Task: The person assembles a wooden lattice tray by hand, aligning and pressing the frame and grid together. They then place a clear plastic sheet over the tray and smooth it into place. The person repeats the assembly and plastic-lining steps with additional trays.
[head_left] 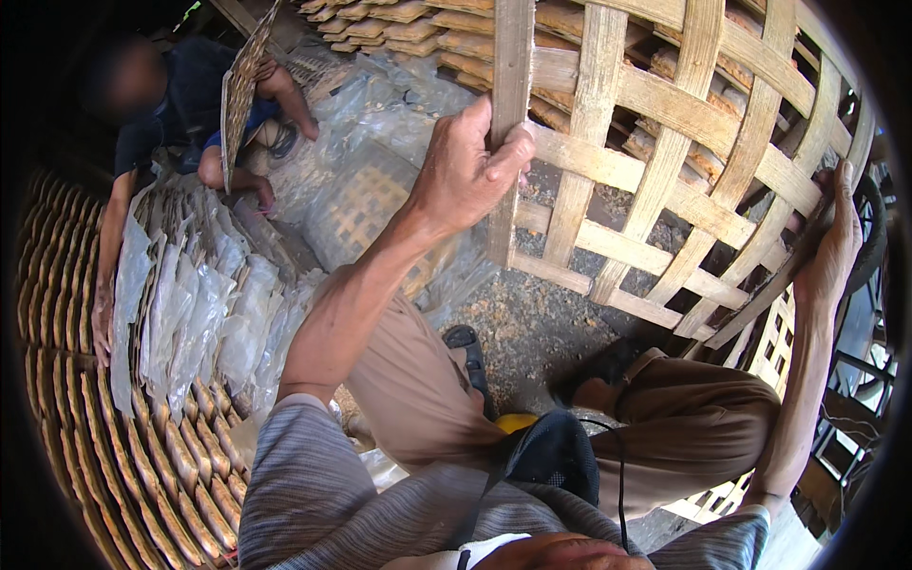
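A large woven bamboo lattice panel (655, 180) stands tilted in front of me, between my two hands. The fingers of my left hand (478, 166) are wrapped round the flat wooden slat (511, 85) along its left edge. At its far right edge, my right hand (832, 242) grips the dark rim, with its fingers partly hidden behind the frame. Through the gaps in the weave I see stacks of brown, rough-edged slabs (408, 27) and scraps on the floor.
At the upper left a person (180, 95) crouches beside a thin, brown textured sheet (242, 95) held up on edge. Crumpled clear plastic sheets (195, 294) hang over long rows of brown slabs (152, 456) at left. Crumbs litter the dark floor (532, 332) by my sandal (465, 351).
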The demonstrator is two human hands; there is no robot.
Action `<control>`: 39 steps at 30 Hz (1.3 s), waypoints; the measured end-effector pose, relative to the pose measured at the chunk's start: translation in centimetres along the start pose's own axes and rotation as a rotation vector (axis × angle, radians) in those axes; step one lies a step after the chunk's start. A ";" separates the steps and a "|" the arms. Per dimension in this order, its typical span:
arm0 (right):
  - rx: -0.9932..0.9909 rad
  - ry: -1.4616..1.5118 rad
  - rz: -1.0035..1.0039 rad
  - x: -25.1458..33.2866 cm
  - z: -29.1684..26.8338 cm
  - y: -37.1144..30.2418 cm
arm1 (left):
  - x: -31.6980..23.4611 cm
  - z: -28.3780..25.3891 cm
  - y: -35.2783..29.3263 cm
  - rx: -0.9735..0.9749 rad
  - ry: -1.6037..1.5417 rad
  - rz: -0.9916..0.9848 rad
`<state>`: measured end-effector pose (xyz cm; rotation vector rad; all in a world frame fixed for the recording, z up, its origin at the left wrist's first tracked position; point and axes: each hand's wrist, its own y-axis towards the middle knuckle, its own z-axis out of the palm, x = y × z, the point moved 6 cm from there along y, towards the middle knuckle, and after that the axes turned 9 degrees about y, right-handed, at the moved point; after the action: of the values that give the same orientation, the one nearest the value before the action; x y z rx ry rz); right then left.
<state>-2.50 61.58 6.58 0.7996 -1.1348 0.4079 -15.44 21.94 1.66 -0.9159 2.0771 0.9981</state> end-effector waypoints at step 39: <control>-0.032 -0.036 0.017 -1.6 1.2 0.4 | -0.7 3.7 -0.9 0.612 -1.239 -0.197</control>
<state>-4.13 61.14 5.46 0.7716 -1.1794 0.3902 -13.41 24.85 0.00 -0.0652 1.0530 0.5047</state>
